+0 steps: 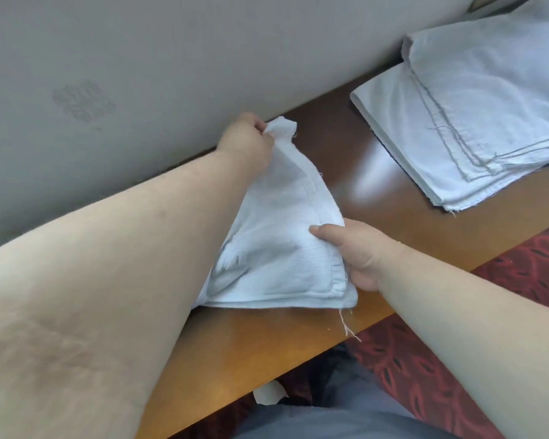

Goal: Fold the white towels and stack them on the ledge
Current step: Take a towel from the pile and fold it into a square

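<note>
Both hands grip the towel (276, 248) mid-fold near the ledge's (254, 346) front edge, your left hand (246, 137) pinching a raised corner, your right hand (358, 251) clamping its side; next, probably lay that corner down square

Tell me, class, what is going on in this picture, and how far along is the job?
A person is folding a white towel on a wooden ledge that runs along a grey wall. The left hand pinches one corner and lifts it, while the right hand grips the near right edge. Further along the ledge to the right lies a stack of folded towels. So some are done, and this one is not yet folded or stacked.
</note>
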